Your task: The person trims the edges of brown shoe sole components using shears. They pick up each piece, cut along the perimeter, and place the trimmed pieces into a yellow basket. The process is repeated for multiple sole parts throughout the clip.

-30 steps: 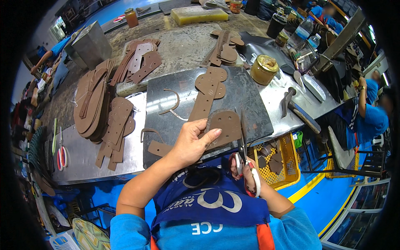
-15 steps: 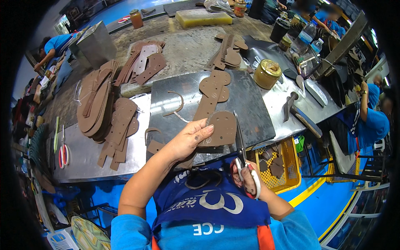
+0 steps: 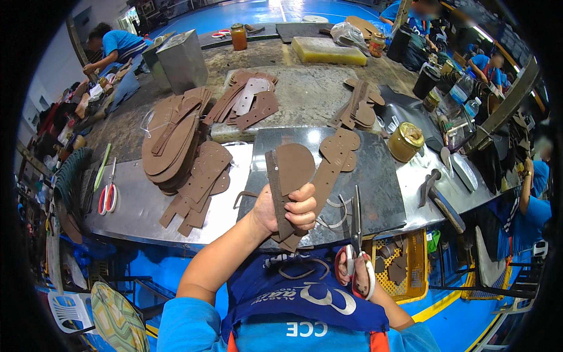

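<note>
My left hand is closed around a brown leather piece with a rounded end, held upright above the dark slab. A straight, darker brown strip runs along its left side in the same grip. Lower right, my right hand has its fingers in the red and white handles of a pair of scissors. The blades point away from me, nearly together, apart from the leather. Thin curled offcuts lie between the hands. Behind the left hand, punched brown leather pieces rest on the dark slab.
Stacked brown sole shapes and punched pieces lie at left, beside second scissors. A glue jar and hammer are at right. A yellow crate with scraps stands below the table edge. Co-workers sit farther off.
My left hand has turned the leather piece so its rounded end points up, fingers now wrapped round it. The scissors have come away from its edge. The view has shifted.
</note>
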The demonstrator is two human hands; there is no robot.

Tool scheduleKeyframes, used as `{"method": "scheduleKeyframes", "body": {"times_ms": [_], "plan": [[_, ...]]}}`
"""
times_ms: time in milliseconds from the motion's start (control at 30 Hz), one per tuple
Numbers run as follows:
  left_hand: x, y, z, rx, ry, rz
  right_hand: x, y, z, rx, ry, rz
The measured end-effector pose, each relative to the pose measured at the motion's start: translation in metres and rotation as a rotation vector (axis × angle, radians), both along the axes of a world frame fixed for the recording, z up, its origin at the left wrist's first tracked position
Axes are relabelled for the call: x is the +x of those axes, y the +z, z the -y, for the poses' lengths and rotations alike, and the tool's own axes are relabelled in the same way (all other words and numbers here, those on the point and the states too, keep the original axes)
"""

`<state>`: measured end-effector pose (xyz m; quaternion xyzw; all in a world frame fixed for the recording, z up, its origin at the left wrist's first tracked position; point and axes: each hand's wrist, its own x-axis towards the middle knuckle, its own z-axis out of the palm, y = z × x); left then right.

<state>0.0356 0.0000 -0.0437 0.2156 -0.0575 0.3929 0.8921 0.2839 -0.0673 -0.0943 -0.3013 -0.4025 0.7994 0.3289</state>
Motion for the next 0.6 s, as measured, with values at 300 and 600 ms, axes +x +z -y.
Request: {"method": "scheduleKeyframes", "body": {"times_ms": [300,600], "plan": [[0.008,0.029,0.010,0.076,0.550,-0.740,0.002,0.008,-0.001,0.094,0.056,0.006],[0.003,0.054,0.010,0.464,0.401,-1.181,0.011,0.024,-0.012,0.432,0.104,0.310]]}}
